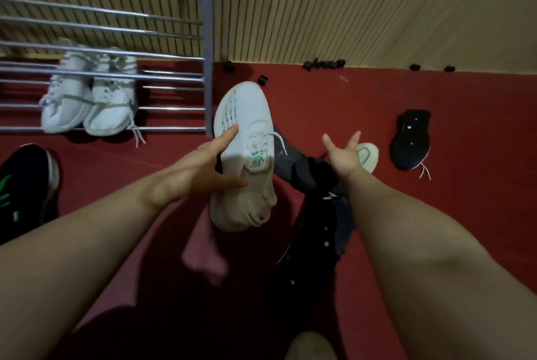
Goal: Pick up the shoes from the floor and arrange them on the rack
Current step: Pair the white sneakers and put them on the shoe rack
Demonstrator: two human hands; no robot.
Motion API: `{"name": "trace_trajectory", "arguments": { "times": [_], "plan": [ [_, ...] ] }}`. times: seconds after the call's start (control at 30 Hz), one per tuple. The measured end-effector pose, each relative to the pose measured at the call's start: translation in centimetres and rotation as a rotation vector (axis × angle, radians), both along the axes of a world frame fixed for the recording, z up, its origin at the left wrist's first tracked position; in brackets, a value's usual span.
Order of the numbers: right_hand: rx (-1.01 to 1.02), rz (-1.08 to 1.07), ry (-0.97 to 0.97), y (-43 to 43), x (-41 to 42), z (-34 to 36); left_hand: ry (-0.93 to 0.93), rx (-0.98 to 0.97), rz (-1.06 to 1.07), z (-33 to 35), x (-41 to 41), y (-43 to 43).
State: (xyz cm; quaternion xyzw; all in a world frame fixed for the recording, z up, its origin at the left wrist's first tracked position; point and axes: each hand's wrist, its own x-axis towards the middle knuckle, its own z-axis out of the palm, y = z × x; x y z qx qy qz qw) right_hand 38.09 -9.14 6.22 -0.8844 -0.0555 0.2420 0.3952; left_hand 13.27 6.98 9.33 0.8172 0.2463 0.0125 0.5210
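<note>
Left hand round one shoe; two racked sneakers

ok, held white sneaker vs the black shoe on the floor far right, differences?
The white sneaker is gripped by the left hand, lifted; the black shoe lies on the red floor, untouched. The white sneaker shows its upper and laces; the black shoe lies sole up. Shared: white laces, neither on the rack.

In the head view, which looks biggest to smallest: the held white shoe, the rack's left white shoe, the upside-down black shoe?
1. held white shoe, though it is nearest the camera
2. left white shoe on the rack
3. upside-down black shoe
</note>
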Motion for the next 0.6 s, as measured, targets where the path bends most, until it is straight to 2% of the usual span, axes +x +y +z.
{"name": "trace_trajectory", "arguments": {
  "times": [0.23,0.37,0.47,0.53,0.6],
  "plan": [
    [-0.056,-0.056,-0.040,-3.2,6.9,-4.8,-0.007,-0.055,-0.008,-1.1,9.1,-1.7],
    [-0.080,-0.025,-0.060,-3.5,9.3,-7.1,-0.003,-0.073,-0.013,-2.3,12.0,-2.2],
    [-0.175,-0.010,-0.140,-3.6,9.8,-7.7,-0.002,-0.093,0.020,-3.4,13.1,-2.5],
    [-0.297,0.091,-0.160,-4.7,9.8,-7.9,-0.005,-0.119,0.057,-4.2,13.4,-3.0],
    [-0.482,0.307,-0.176,-6.5,9.3,-8.3,-0.012,-0.184,0.099,-5.1,13.5,-3.6]
  ]
}}
